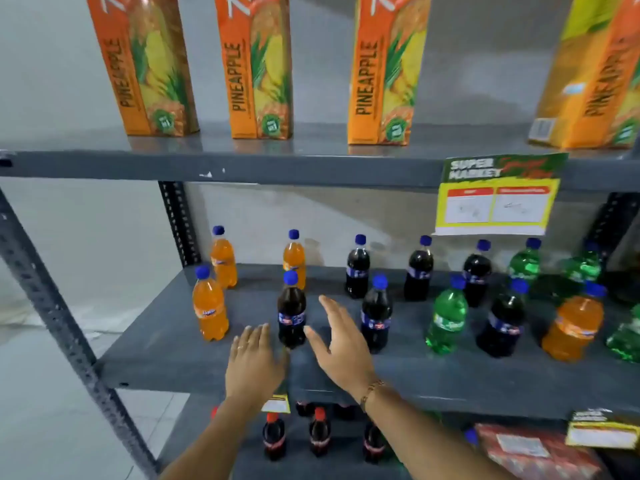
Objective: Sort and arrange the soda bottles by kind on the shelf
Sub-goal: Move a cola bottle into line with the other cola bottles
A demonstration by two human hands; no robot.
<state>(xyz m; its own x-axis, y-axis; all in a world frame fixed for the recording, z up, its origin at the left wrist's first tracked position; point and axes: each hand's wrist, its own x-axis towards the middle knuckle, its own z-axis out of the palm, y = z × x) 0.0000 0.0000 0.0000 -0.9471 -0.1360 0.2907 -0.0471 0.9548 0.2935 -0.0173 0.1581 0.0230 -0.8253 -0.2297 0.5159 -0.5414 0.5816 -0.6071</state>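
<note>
Two bare hands reach toward a dark grey metal shelf (180,355) holding small plastic soda bottles with blue caps. The left hand (254,362) is palm down with fingers held together, empty, just left of a dark cola bottle (292,311) at the front of the shelf. The right hand (341,344) is spread wide, thumb pointing toward the same bottle, also empty; a thin bracelet (371,393) circles its wrist. Whether either hand touches the bottle cannot be told.

The bottles stand upright and mixed. To the left, a front orange soda bottle (209,306) stands near the edge, with two more orange ones behind it. Further dark cola bottles stand right of the hands, then a green soda bottle (446,318), more green ones at the far right, and another orange bottle (575,327) among them.

On the shelf above stand tall orange pineapple juice cartons (258,67). A yellow and green supermarket price tag (495,199) hangs from that shelf's edge. Below, red-capped cola bottles (319,433) stand on a lower shelf.
</note>
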